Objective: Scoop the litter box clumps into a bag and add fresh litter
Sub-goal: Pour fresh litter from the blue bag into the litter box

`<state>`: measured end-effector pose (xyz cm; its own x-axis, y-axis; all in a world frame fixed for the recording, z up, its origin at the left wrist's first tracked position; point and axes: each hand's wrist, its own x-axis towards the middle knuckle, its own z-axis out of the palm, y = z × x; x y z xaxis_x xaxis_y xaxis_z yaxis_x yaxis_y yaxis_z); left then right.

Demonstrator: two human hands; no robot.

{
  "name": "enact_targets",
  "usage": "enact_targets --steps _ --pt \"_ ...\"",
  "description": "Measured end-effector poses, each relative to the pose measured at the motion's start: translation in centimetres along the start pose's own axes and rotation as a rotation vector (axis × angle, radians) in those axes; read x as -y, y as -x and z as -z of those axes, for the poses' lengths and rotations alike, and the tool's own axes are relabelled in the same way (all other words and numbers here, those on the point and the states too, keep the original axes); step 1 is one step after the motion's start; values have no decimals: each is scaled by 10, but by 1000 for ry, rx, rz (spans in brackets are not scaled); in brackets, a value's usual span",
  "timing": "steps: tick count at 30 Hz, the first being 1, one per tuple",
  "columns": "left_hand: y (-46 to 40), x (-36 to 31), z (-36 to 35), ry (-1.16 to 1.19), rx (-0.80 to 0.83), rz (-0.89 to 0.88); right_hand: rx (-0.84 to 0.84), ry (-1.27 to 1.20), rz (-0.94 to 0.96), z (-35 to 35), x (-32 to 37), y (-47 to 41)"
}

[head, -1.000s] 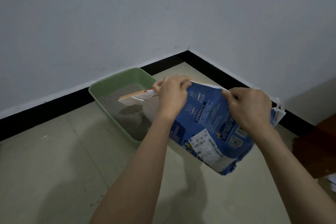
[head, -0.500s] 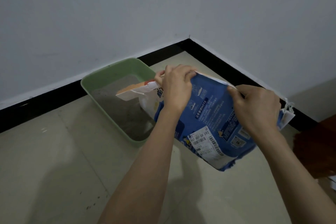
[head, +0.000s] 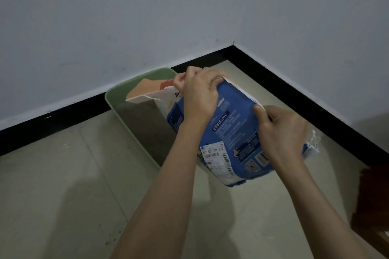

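Pale floor tiles (head: 63, 185) meet two grey-white walls at a corner edged with black skirting (head: 273, 75); only the head view is on offer. Item one: one green litter box (head: 117, 92), set against the skirting, with a bed of grey litter (head: 145, 124) inside. Item two: one blue litter bag (head: 233, 132), held tilted in the air with its torn orange-and-white mouth (head: 147, 90) over the box and its base hanging above the floor just beside the box's right rim. Whether grains are falling I cannot tell. Item three: two bare hands. The left hand (head: 200, 99) has its fingers curled over the bag's top edge near the mouth; the right hand (head: 282, 132) pinches the same edge further back. By its sag the bag looks soft-walled and fairly heavy, its load likely to shift in a rush; the folded top seam gives purchase, though a hand under the base would probably steady the pour better. One reddish-brown object (head: 374, 195) sits at the right margin, unidentifiable.
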<state>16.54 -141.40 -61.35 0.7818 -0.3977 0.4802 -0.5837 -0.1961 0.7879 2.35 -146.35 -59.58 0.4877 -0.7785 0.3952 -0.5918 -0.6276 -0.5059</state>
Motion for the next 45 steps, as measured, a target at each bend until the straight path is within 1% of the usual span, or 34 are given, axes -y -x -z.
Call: enact_targets --steps 5,11,13,17,20,24,26,29,31,33,35,37,42,45 --pt "5 -4 -1 4 11 -27 -4 7 15 7 -5 0" --pt "23 -29 -14 -4 104 14 -19 16 -12 32 -25 8" --pt "31 -40 -17 -1 142 -8 -42 17 -10 43 -34 13" --pt "48 -59 -22 18 152 -54 -75 -6 -29 58 -50 29" --pt "60 -69 -27 -17 226 -100 -69 -63 -88 61 -67 45" --pt "70 -73 -28 -125 292 -185 -44 -223 -162 55 -97 59" --pt "75 -72 -31 -205 359 -236 -27 -284 -212 45 -113 64" --pt "88 -60 -43 -351 494 -271 54 -307 -314 22 -139 83" --pt "97 -47 -54 -402 552 -316 127 -300 -364 6 -153 93" --pt "102 -36 -60 -401 502 -344 189 -249 -378 -3 -160 93" --pt "101 -29 -64 -399 422 -376 239 -186 -348 -6 -161 82" --pt "100 -26 -66 -387 382 -416 284 -142 -288 -4 -156 72" --pt "95 -14 -68 -395 385 -520 319 -70 -61 -6 -119 41" --pt "87 -9 -56 -473 408 -547 299 -54 14 -16 -97 31"
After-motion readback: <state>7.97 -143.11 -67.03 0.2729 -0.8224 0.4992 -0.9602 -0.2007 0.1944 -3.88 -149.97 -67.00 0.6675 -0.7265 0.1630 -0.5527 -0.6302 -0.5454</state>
